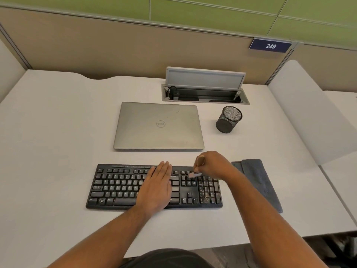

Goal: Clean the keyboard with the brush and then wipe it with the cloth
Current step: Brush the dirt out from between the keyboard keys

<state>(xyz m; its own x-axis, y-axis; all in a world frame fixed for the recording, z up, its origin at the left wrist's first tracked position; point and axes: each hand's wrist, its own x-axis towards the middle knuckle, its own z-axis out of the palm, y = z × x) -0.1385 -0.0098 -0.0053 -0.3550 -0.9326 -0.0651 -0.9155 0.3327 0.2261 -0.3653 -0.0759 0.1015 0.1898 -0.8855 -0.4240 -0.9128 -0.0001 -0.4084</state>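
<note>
The person's left hand (157,187) lies flat on the middle of the black keyboard (119,187), fingers straight and together, pressing it down against the pale desk (58,132); the right hand (213,164) has its fingers curled round the wooden handle of the brush (199,165), whose pale bristles meet the keys near the block between the main letters and the number pad, though motion blur hides exactly which keys they touch; the brushing step appears to be under way, and the wiping is not yet begun, since the grey cloth (258,180) lies folded on the desk just beside the keyboard's right end, touched by neither hand. Several things could go amiss from here; brownish crumbs show on the lower keys of the number pad, and a careless sweep towards the right edge would likely flick them onto the cloth, which would then smear grit back over the keys; a stroke aimed away from the person could send debris towards the closed laptop (158,126), which sits close behind the keyboard; one key near the enter block looks pale, perhaps missing its cap or simply catching light, and bristles dragged hard across it might snag; should the flat hand lift, the keyboard would probably skid under the brush; the mesh pen cup (229,119) stands well apart and seems safe.
</note>
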